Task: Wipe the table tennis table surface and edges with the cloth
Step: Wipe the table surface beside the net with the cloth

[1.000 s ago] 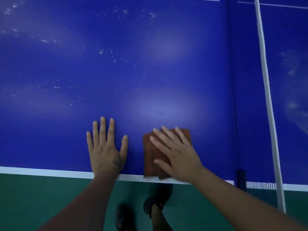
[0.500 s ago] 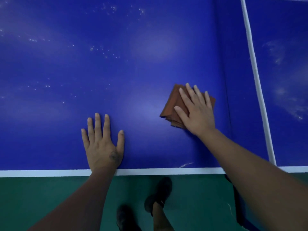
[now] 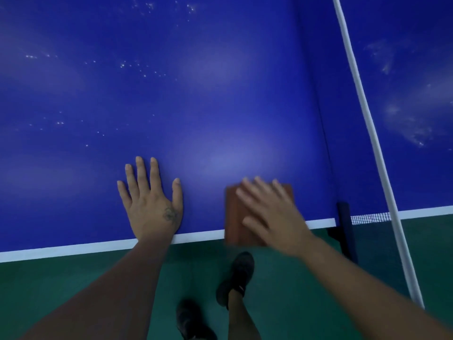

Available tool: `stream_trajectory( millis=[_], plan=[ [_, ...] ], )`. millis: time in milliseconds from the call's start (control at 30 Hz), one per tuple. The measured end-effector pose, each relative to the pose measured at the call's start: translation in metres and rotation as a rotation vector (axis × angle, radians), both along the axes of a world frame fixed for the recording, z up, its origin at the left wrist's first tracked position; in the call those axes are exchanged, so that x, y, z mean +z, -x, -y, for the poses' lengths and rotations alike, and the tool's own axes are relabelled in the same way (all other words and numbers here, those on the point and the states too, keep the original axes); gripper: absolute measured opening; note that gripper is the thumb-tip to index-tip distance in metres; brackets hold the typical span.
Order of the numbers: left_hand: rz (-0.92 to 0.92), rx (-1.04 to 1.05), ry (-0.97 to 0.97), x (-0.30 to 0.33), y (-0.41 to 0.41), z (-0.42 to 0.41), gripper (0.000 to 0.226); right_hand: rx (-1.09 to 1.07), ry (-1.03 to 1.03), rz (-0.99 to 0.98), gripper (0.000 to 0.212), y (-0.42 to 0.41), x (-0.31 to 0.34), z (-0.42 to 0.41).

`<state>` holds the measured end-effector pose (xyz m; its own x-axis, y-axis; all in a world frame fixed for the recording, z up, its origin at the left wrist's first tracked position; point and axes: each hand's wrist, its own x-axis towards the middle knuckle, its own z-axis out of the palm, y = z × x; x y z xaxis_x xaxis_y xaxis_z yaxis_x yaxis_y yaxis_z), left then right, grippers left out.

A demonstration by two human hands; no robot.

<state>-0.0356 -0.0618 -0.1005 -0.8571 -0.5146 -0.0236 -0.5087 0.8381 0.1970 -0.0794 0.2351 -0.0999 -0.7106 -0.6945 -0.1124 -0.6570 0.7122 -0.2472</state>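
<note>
Hands first. Left hand (image 3: 153,204) flat on the blue table (image 3: 196,94), fingers straight and spread wide, holding nothing, small dark mark near the thumb. Right hand (image 3: 272,217) blurry, fingers straight, pressing down flat on the cloth (image 3: 234,217). Cloth brown, folded into a thick block shape, low in the middle of the frame, lying across the white edge line (image 3: 73,249) and sticking out a little past the table edge. Table top smooth and shiny, with tiny white specks in the upper left. Net post (image 3: 344,217) dark, at lower right, with a white net band (image 3: 362,106) running up. Black shoes (image 3: 236,278) on the green floor (image 3: 61,285) at the bottom.
</note>
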Motion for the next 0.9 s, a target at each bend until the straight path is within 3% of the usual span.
stream_trajectory(
  millis=[133, 233, 400, 567, 700, 767, 900],
  plan=[
    [-0.017, 0.001, 0.010, -0.003, 0.000, 0.000, 0.077, -0.519, -0.011, 0.057, 0.063, 0.088, 0.003, -0.014],
    [-0.026, 0.005, 0.019, -0.005, 0.001, 0.000, 0.077, -0.650, -0.083, 0.012, 0.066, 0.115, -0.001, 0.008],
    [-0.017, 0.006, 0.023, -0.007, 0.002, 0.001, 0.078, -0.440, -0.075, -0.101, 0.069, 0.056, -0.004, 0.064],
    [-0.013, -0.004, 0.017, -0.008, 0.002, 0.003, 0.079, -0.030, 0.056, -0.009, 0.070, -0.044, -0.006, 0.093],
    [-0.035, -0.007, 0.032, -0.010, 0.001, 0.003, 0.078, 0.198, 0.003, -0.003, 0.070, -0.024, -0.003, 0.056],
    [-0.037, 0.001, 0.041, -0.011, 0.002, 0.003, 0.077, 0.132, -0.041, -0.041, 0.064, 0.013, -0.001, 0.031],
    [-0.045, 0.000, 0.064, -0.014, 0.002, 0.004, 0.077, -0.326, -0.082, -0.031, 0.064, 0.096, -0.001, -0.001]
  ],
)
